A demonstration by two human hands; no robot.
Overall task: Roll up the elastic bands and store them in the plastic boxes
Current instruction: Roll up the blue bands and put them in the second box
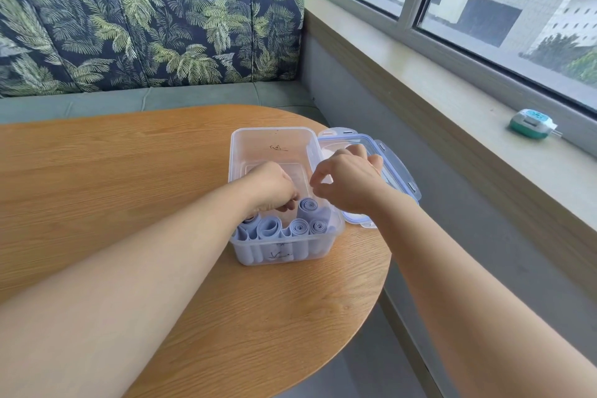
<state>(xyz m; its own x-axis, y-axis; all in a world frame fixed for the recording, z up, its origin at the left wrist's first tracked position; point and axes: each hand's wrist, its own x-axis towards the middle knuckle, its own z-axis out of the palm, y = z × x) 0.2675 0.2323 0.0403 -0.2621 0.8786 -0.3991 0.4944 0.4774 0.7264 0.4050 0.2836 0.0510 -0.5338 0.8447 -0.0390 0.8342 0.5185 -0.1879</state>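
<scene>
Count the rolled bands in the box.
5 visible: a tall roll at right, two nearer, a loose one centre, one under the left hand; more may be hidden.

Single head-worn view, looking forward and down over the near edge of the table (129, 171).
Wide-angle and close; the left forearm (129, 268) and right forearm (468, 284) enter from the lower corners; the plastic box (268, 139) sits just right of centre; the sofa (145, 26) fills the upper left, the window (484, 10) the upper right.

Two bare forearms in shot here, uncovered right to the frame edge; left hand (271, 186) and right hand (347, 184) equally bare.
</scene>
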